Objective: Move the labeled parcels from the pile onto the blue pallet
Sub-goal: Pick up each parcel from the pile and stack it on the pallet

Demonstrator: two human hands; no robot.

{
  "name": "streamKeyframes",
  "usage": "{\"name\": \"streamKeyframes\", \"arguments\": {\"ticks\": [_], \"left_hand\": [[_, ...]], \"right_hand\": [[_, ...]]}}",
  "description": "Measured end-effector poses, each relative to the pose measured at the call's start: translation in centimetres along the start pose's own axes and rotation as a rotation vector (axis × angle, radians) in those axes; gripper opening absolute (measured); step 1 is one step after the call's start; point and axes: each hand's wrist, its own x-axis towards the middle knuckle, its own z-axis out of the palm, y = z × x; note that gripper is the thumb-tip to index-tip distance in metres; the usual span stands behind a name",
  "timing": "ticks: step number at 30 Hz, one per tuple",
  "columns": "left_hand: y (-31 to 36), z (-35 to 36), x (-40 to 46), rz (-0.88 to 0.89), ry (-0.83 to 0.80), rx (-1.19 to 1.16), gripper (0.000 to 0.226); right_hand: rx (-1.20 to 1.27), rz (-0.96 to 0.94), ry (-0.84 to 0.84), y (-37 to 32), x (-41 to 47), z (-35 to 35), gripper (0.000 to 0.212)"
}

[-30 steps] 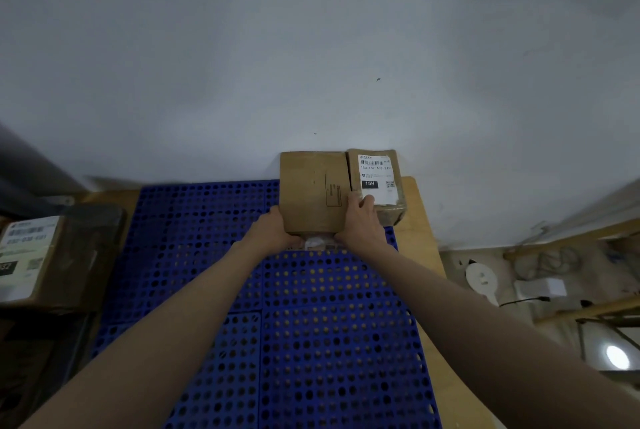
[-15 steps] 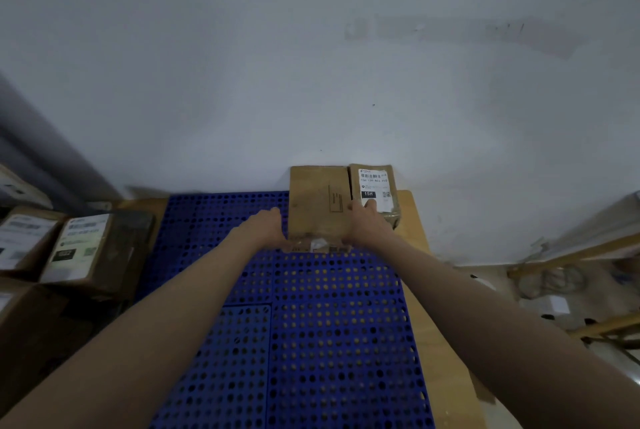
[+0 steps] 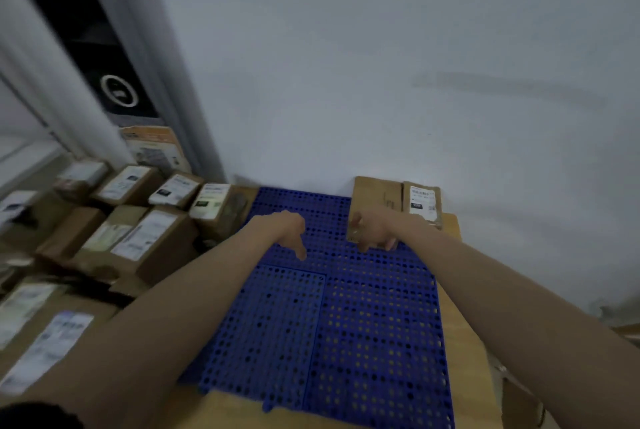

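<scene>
A perforated blue pallet lies on the floor against a white wall. Two brown parcels stand at its far right corner: a plain-faced one and, to its right, one with a white label. My right hand hangs loosely just in front of the plain parcel's near edge; whether it touches it I cannot tell. Over the pallet's far left part is my left hand, fingers drooping, holding nothing. The pile of labeled brown parcels fills the floor to the left.
A dark door with a grey frame stands behind the pile. A flat orange-printed package leans at its foot. Wooden board shows along the pallet's right and near edges.
Both hands have let go of the plain parcel, which now rests on the pallet beside the labeled one. The hands have drawn back and my view has swung left toward the pile.
</scene>
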Motion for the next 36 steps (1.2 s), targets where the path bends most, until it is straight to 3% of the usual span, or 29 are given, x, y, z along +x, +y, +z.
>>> {"name": "streamKeyframes", "arguments": {"ticks": [5, 9, 21, 25, 33, 36], "left_hand": [[-5.1, 1.8, -5.8, -0.041, 0.007, -0.056, 0.058], [-9.5, 3.1, -9.4, -0.083, 0.044, -0.090, 0.038], [-22.5, 10.8, -20.3, -0.153, 0.131, -0.133, 0.033], [-26.7, 14.9, -23.1, -0.218, 0.181, -0.177, 0.062], [-32.8, 20.7, -25.5, -0.265, 0.168, -0.228, 0.066], [-34.8, 21.8, -25.5, -0.290, 0.157, -0.270, 0.069]], "right_hand": [[-0.060, -0.117, 0.029, -5.5, -1.6, 0.9, 0.065], [-0.052, -0.152, 0.000, -10.5, -2.4, 1.7, 0.066], [-0.104, -0.285, -0.043, -27.3, -5.8, 8.3, 0.058], [-0.109, -0.279, -0.094, -32.1, -7.0, 12.5, 0.055], [-0.134, -0.273, -0.113, -38.5, -7.4, 19.5, 0.046], [-0.112, -0.254, -0.092, -40.1, -6.6, 21.2, 0.022]]}}
